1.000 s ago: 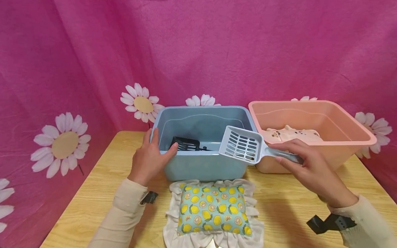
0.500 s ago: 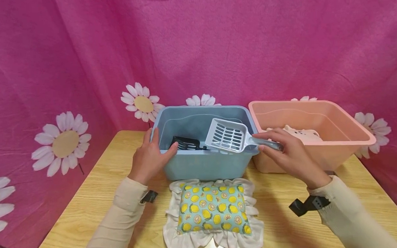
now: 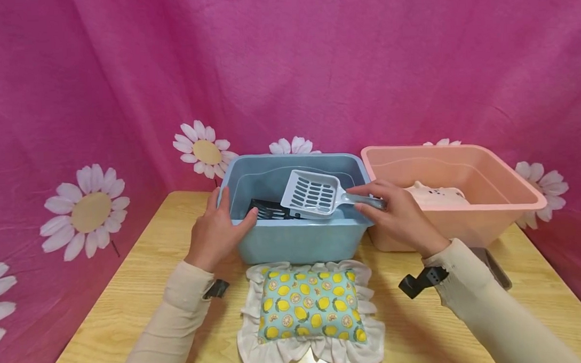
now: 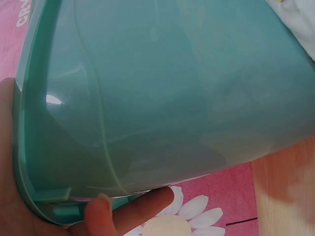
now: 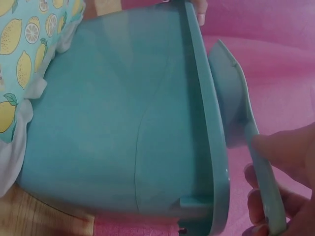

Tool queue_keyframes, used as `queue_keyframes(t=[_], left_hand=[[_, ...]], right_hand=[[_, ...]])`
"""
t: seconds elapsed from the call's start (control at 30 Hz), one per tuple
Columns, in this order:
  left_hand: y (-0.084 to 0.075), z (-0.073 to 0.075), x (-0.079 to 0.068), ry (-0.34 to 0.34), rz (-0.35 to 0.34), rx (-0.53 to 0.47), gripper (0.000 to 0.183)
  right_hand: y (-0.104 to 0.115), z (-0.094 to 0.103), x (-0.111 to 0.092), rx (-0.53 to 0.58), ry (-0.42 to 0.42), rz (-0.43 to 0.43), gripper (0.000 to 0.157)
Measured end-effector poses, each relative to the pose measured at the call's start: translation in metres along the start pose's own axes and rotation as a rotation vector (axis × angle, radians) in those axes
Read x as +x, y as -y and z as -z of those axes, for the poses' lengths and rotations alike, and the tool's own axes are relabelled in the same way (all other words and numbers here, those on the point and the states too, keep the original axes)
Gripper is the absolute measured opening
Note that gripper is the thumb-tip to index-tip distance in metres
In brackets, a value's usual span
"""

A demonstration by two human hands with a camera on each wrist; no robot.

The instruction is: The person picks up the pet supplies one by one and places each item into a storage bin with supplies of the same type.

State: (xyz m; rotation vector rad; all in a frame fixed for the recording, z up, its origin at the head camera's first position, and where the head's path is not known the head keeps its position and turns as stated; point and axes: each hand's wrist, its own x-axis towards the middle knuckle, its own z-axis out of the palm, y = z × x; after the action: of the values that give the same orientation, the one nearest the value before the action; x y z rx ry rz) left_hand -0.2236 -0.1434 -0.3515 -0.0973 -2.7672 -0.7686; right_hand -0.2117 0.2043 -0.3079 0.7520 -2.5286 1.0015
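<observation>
My right hand (image 3: 399,215) grips the handle of a pale grey slotted litter scoop (image 3: 315,194). The scoop's head overlaps the inside of the blue litter box (image 3: 297,242), just above its front rim. In the right wrist view the scoop (image 5: 231,93) stands out past the rim, with thumb and fingers around its handle. At the box's front left corner, my left hand (image 3: 214,232) holds the rim, thumb over the front edge and fingers along the side. Inside the box lies a black slotted scoop (image 3: 267,209), partly hidden by the grey one.
To the right stands a pink litter box (image 3: 465,226) with a cream, animal-faced item (image 3: 437,196) in it. A frilled lemon-print cushion (image 3: 309,306) lies before the blue box. A flat grey object (image 3: 495,270) shows beside my right sleeve. A pink flowered curtain hangs behind.
My right hand has carried the grey scoop leftward, from the gap between the boxes to over the blue box. My left hand keeps its place on the rim.
</observation>
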Motion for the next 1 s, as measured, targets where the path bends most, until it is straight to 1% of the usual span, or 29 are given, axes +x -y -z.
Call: queue_keyframes(t=[0.13, 0.4, 0.67, 0.83, 1.0], left_hand=[[-0.001, 0.001, 0.0, -0.004, -0.006, -0.001, 0.092], [0.0, 0.001, 0.0, -0.011, -0.013, -0.004, 0.091], [0.002, 0.001, 0.001, -0.012, 0.003, 0.0, 0.092], [0.002, 0.001, 0.001, 0.0, 0.01, -0.001, 0.093], [0.001, 0.0, 0.001, 0.002, 0.01, 0.002, 0.094]], right_hand=[[0.001, -0.003, 0.008, 0.004, 0.007, 0.015, 0.031], [0.003, -0.013, 0.023, 0.036, 0.069, 0.024, 0.029], [0.005, -0.022, 0.039, 0.012, 0.134, 0.031, 0.03], [0.002, -0.029, 0.044, 0.025, 0.189, 0.047, 0.032], [0.002, -0.034, 0.048, 0.032, 0.226, 0.05, 0.033]])
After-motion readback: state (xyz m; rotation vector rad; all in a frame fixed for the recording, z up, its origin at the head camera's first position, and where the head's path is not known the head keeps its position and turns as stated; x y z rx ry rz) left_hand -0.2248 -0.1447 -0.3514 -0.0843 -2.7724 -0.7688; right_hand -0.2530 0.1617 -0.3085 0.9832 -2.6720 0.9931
